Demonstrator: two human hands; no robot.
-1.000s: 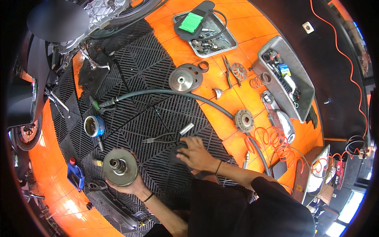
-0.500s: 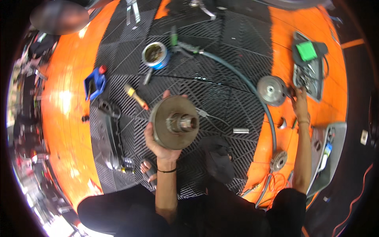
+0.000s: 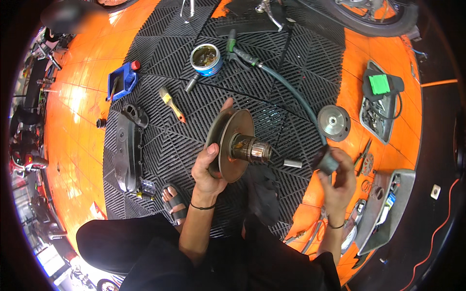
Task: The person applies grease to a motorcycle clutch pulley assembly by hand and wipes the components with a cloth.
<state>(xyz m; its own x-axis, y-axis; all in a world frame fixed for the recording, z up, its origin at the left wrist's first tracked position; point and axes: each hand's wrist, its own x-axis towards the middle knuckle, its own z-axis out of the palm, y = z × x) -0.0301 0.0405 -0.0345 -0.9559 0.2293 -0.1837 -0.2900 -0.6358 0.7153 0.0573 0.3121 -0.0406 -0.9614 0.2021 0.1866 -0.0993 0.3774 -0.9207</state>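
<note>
My left hand (image 3: 208, 169) grips a scooter's driven pulley (image 3: 239, 165), two facing metal discs with a short greasy hub (image 3: 251, 148) pointing right. Its fingers wrap round the rear disc, with the thumb at the near edge. To the right, my right hand (image 3: 338, 182) is closed on a short, dark cylindrical collar (image 3: 327, 164), apart from the pulley. The collar's far end is blurred. Between the two lies a shiny metal sleeve (image 3: 292, 163) on the black mat. Beyond the collar rests a toothed clutch plate (image 3: 333, 122).
Ahead stand a blue grease tub (image 3: 206, 59) and a brush (image 3: 172, 104). A hose with an air gun (image 3: 242, 54) curves along the mat. To the left are a black cover (image 3: 128, 150) and a blue container (image 3: 122, 81). Rightward sit a tool tray (image 3: 376, 114) and a grey bin (image 3: 388, 213).
My right hand has come inward and nearer from beside the clutch plate, now with the dark collar in it. My left hand has turned the pulley so its edge and both discs show.
</note>
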